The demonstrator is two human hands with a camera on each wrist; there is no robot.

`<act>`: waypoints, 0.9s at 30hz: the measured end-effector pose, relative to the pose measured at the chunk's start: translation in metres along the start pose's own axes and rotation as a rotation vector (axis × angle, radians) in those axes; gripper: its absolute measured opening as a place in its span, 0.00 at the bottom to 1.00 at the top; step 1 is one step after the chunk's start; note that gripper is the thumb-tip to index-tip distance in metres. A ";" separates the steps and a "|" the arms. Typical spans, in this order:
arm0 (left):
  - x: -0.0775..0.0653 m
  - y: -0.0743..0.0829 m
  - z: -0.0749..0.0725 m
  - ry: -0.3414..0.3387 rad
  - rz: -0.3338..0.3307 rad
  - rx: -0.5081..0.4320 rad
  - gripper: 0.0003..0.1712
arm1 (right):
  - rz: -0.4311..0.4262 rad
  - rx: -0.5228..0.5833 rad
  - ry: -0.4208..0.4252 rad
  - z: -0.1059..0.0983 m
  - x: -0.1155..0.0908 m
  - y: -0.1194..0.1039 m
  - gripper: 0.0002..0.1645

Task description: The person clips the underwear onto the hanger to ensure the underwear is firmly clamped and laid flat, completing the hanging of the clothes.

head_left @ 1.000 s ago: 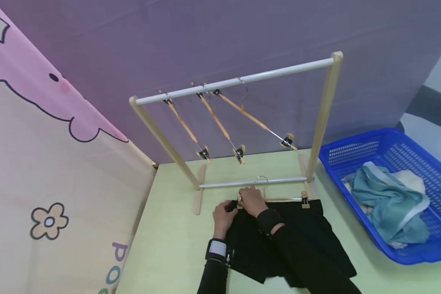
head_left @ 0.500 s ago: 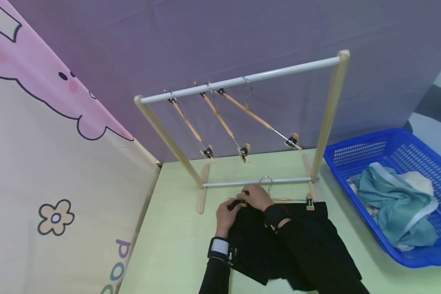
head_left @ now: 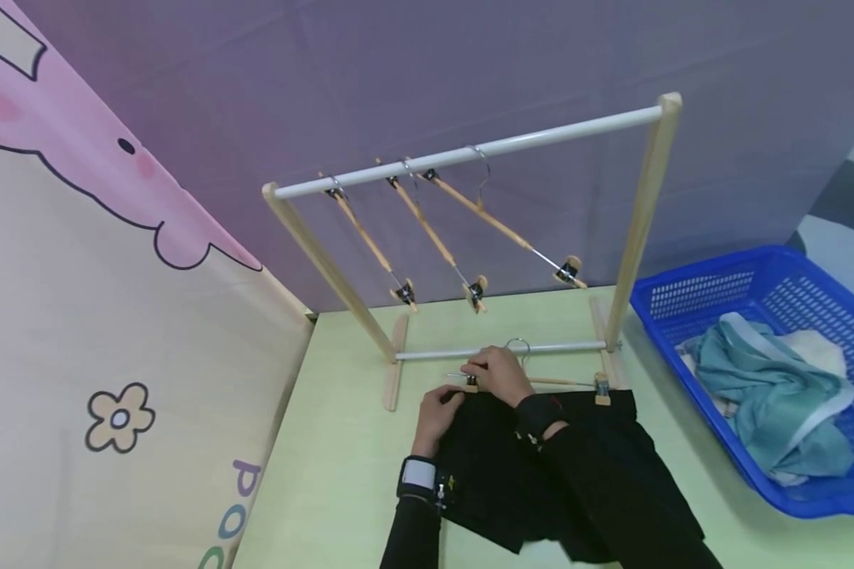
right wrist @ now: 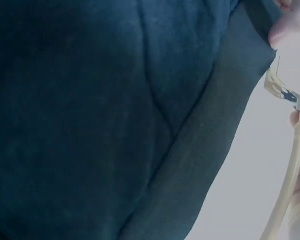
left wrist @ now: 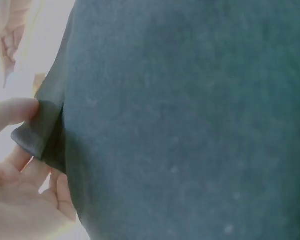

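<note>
Black shorts [head_left: 484, 450] lie spread on the table, waistband toward the rack. Along that waistband lies a wooden clip hanger [head_left: 562, 382], its right clip [head_left: 602, 389] on the band. My left hand [head_left: 436, 415] pinches the waistband's left corner; in the left wrist view the thumb is above the dark cloth [left wrist: 180, 120] and fingers are below. My right hand [head_left: 504, 378] holds the hanger beside its left clip [head_left: 471, 383], which sits right at the waistband's edge. In the right wrist view, fingers show behind the hanger bar [right wrist: 290, 175], near the clip [right wrist: 282, 92].
A small wooden rack with a white top rail [head_left: 541, 142] stands behind the shorts, carrying three clip hangers such as the middle one [head_left: 427, 225]. A blue basket [head_left: 690, 442] at the right holds teal and white cloth [head_left: 768, 387]. A printed curtain [head_left: 149, 332] borders the left.
My right hand has shifted slightly toward the rack with the hanger's left end, and the left clip now shows between my hands. The left hand stays at the corner. The head view shifted a little.
</note>
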State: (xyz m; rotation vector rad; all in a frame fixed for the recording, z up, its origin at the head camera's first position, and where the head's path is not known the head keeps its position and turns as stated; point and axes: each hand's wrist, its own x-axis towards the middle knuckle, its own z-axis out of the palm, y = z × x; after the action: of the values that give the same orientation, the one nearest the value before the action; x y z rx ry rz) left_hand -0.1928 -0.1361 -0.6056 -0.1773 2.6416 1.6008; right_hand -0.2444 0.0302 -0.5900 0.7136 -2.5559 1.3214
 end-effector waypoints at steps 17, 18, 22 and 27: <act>-0.001 0.003 0.002 0.077 -0.058 -0.197 0.12 | 0.014 0.080 -0.102 0.003 -0.006 0.001 0.14; -0.002 0.002 0.002 0.081 -0.056 -0.188 0.11 | 0.024 0.077 -0.121 0.005 -0.007 0.002 0.15; 0.001 0.001 0.006 0.097 -0.019 -0.111 0.10 | 0.089 0.005 -0.151 -0.001 -0.015 0.002 0.16; 0.003 -0.001 0.007 0.139 0.017 -0.027 0.09 | 0.176 -0.104 -0.071 -0.030 -0.037 -0.004 0.27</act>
State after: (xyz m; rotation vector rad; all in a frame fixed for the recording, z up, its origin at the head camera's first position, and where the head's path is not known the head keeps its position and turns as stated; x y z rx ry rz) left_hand -0.1961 -0.1306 -0.6102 -0.2774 2.7306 1.6892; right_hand -0.2123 0.0652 -0.5829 0.5365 -2.7760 1.2200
